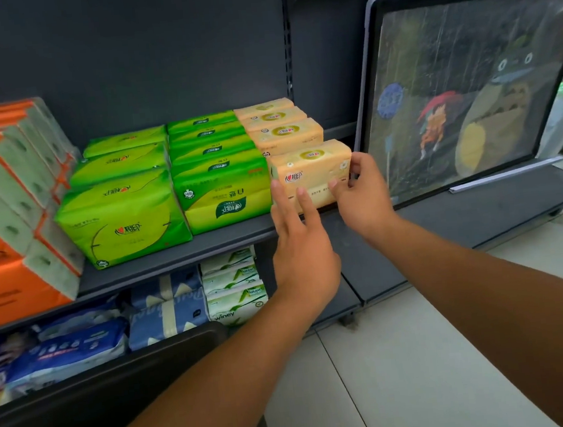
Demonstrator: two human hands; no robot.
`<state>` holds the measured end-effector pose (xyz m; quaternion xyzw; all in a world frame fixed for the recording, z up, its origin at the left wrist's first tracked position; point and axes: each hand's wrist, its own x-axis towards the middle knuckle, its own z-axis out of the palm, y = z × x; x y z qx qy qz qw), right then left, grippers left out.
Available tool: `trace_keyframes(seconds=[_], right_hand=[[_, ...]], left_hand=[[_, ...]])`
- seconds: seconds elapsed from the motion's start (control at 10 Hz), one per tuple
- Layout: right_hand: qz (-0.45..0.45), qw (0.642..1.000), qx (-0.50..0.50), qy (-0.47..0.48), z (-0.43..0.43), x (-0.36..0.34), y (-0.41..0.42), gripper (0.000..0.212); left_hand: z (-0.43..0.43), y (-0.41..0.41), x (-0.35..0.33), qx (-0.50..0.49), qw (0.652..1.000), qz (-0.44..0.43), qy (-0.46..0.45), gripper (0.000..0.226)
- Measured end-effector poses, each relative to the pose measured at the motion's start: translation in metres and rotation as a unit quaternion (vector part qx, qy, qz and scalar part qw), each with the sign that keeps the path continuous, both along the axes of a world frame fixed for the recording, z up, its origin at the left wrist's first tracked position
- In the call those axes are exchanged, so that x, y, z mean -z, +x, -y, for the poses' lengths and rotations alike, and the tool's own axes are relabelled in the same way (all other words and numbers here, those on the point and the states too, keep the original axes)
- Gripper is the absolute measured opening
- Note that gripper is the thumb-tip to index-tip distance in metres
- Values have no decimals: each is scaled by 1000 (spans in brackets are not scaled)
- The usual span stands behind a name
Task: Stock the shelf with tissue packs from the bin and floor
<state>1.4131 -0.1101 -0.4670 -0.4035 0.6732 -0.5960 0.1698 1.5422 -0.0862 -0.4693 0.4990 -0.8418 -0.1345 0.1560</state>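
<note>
A pale yellow tissue pack (310,167) stands at the front of the yellow row (278,127) on the dark shelf (174,254). My right hand (362,193) grips the pack's right end, thumb on the front and fingers round the side. My left hand (298,242) has straight fingers touching the pack's lower front left. Green tissue packs (174,185) fill two rows to the left, and orange packs (8,212) are stacked at the far left.
A framed cartoon picture (468,92) leans on the lower shelf (479,208) to the right. Blue and white packs (165,303) lie on the shelf below. A dark bin rim (123,369) crosses the lower left. Pale floor tiles (392,374) lie under my arms.
</note>
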Motion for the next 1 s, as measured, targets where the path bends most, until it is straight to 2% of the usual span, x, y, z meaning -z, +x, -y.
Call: trace_keyframes(seconds=[0.1,0.3,0.6,0.7,0.8,0.9,1.0], right_hand=[[-19,1000,20,9,5,1,2,32],[-45,998,32,43,15,-6,6,33],[-88,986,38,135,15,-26,10,43],[-98,984,75,131,13,-33,24,46],[-132,972,124,150,10,-46,48,51],[-161,962,128,180,12,-64,78,55],[-193,949,109,225,16,-88,106,50]], left_hand=[[3,-6,-5,-30,999,3,25,95],[14,-14,-23,-63,990,-47,115,85],[17,18,-28,5,985,-40,166,73],[22,49,-32,23,990,39,136,73],[25,82,-48,49,991,100,78,61],[28,114,-63,76,990,113,41,38],[24,147,-80,89,989,113,30,23]])
